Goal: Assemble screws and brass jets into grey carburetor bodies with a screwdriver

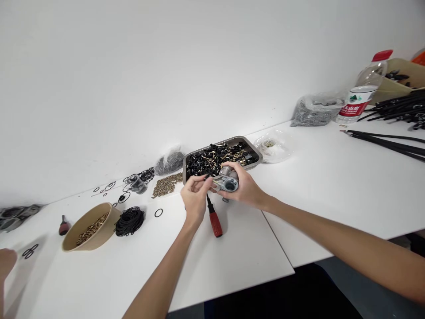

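Note:
In the middle of the head view, my right hand [247, 188] is wrapped round a grey metal carburetor body [231, 184], its round opening turned towards me. Beside it, my left hand [195, 192] is closed in a pinch on a small black-and-brass part [207, 177], partly hidden by the fingers, held against the casting's left side. Below the hands lies a screwdriver [215, 221] with a red handle and black shaft. Just behind them sits a metal tray [257, 156] filled with black and brass-coloured fittings.
Brass pieces [167, 185] lie spread left of the tray. Further left are black O-rings [129, 220], a beige bowl [111, 217] of brass parts and a short screwdriver [63, 227]. Another person's hand [7, 261] shows at the left edge. A bottle [361, 95] and black hoses [392, 144] are right.

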A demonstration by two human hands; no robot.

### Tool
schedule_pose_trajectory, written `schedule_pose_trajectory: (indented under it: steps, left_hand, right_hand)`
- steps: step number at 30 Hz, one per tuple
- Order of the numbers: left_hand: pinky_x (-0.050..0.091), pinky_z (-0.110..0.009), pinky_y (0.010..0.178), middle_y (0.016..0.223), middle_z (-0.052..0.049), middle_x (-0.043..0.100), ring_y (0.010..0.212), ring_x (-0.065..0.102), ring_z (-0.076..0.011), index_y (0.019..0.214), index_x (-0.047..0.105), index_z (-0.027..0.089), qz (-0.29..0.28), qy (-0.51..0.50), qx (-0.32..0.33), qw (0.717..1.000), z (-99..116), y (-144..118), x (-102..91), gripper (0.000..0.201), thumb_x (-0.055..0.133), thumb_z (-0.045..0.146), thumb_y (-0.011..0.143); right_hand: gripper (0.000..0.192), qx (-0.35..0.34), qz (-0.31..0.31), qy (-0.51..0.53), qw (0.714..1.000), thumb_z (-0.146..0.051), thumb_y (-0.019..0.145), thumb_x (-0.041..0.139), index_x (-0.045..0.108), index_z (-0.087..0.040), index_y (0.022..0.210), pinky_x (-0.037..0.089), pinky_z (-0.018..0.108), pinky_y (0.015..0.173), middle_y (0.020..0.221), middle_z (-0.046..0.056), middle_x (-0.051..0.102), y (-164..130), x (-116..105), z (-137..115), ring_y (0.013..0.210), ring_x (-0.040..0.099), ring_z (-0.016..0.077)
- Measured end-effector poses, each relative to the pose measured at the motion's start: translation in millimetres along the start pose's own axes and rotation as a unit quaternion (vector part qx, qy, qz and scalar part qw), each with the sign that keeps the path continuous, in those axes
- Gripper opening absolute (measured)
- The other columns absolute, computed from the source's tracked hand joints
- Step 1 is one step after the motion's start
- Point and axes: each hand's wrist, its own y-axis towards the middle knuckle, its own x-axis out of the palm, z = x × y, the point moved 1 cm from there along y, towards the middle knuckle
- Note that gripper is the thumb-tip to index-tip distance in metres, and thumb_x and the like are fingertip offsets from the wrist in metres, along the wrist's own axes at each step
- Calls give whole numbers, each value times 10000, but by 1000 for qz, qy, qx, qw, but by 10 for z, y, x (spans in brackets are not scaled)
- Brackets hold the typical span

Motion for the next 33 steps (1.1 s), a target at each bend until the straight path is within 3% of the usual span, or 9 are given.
schedule_pose_trajectory:
  steps: [4, 6, 11, 15, 22, 29, 33]
  left_hand:
    - [537, -252, 780, 973, -77, 696, 896, 657, -155, 882, 720, 160, -83, 42, 20, 996, -10, -19, 18, 227, 732, 356, 770]
    - [520, -234, 745, 1020, -79, 672, 893, 638, -143, 832, 740, 163, -121, 58, 29, 991, 20, 31, -31, 201, 701, 358, 800]
    - [492, -260, 605, 667, -41, 661, 593, 599, -127, 879, 727, 145, -207, 37, -48, 976, 78, 153, -153, 211, 729, 331, 779]
    - [511, -257, 592, 649, -46, 674, 582, 620, -136, 875, 723, 132, -216, 50, -58, 973, 99, 166, -164, 223, 750, 319, 756]
    - [543, -227, 587, 704, -44, 702, 589, 643, -123, 930, 744, 148, -204, 110, -12, 973, 126, 168, -190, 220, 735, 286, 759]
    - [556, -281, 679, 680, -63, 697, 652, 674, -167, 847, 699, 129, -222, 41, -21, 974, 115, 210, -218, 190, 756, 278, 745]
    - [556, -315, 688, 694, -71, 707, 627, 676, -185, 909, 693, 130, -206, 16, -47, 977, 110, 218, -223, 267, 783, 299, 723]
  right_hand:
    - [694, -9, 14, -15, 1000, -313, 668, 802, 485, -185, 1272, 445, 398, 977, 1218, 98, 552, 55, -62, 50, 1110, 552, 261]
    - [701, -21, 10, -20, 1000, -297, 660, 808, 486, -189, 1273, 438, 394, 987, 1220, 90, 552, 71, -87, 56, 1115, 549, 256]
    - [700, -56, -19, -27, 998, -280, 675, 795, 471, -219, 1291, 438, 380, 986, 1210, 60, 547, 64, -104, 35, 1118, 538, 239]
    - [702, -71, -28, -41, 996, -279, 683, 790, 460, -223, 1300, 443, 383, 972, 1201, 64, 546, 53, -104, 37, 1112, 526, 240]
    - [705, -87, -35, -63, 994, -283, 691, 784, 450, -229, 1310, 438, 402, 982, 1221, 77, 537, 54, -109, 55, 1143, 505, 259]
    - [703, -97, -32, -68, 992, -268, 694, 771, 447, -222, 1316, 430, 417, 998, 1227, 88, 537, 56, -115, 51, 1145, 502, 266]
    - [703, -106, -39, -60, 992, -277, 698, 762, 440, -217, 1320, 441, 412, 983, 1230, 92, 538, 57, -119, 28, 1146, 502, 267]
